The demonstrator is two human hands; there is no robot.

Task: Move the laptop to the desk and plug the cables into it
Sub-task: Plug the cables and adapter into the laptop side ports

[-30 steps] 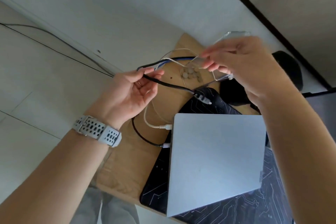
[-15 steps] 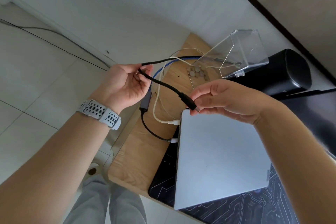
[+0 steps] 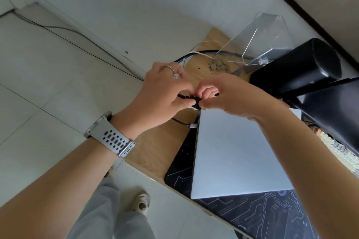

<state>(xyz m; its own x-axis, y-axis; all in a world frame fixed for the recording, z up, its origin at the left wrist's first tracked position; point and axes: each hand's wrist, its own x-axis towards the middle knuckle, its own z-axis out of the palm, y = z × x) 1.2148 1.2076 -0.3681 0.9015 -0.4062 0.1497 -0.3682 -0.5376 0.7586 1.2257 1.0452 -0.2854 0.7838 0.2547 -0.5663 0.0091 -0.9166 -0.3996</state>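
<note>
Moved together since half a second back: both hands now meeting at the far left corner of the laptop [image 3: 240, 153], where before stood apart with a slack black cable strung between. Closed silver laptop, one, lying flat on a dark printed mat [image 3: 180, 172] on the wooden worktop [image 3: 155, 147]. Left hand [image 3: 161, 93], knuckles up, fingers curled round the black cable [image 3: 184, 96]; ring on one finger, pale perforated watch strap [image 3: 112, 139] on the wrist. Right hand [image 3: 229, 95], fingers bent, thumb and forefinger pinching the black plug [image 3: 197, 103] just at the laptop's left edge; hard to make out whether seated in a port, since the fingers cover the tip. One more cable plainly plugged in lower on the same edge, with a white connector [image 3: 193, 125]; another pale connector barely peeking out under the hands. Further cables behind, black, blue and white, mostly hidden by the left hand, count uncertain. One clear plastic box [image 3: 262, 39] tilted at the back, a small cluster of round grey discs [image 3: 218, 65] beside it, number too blurred to count. One black cylinder [image 3: 303, 66] on its side to the right; dark monitor edge [image 3: 334, 110] and a keyboard cut off at the frame's right. Below, grey trouser legs and one shoe [image 3: 141, 200] on the tiled floor.
</note>
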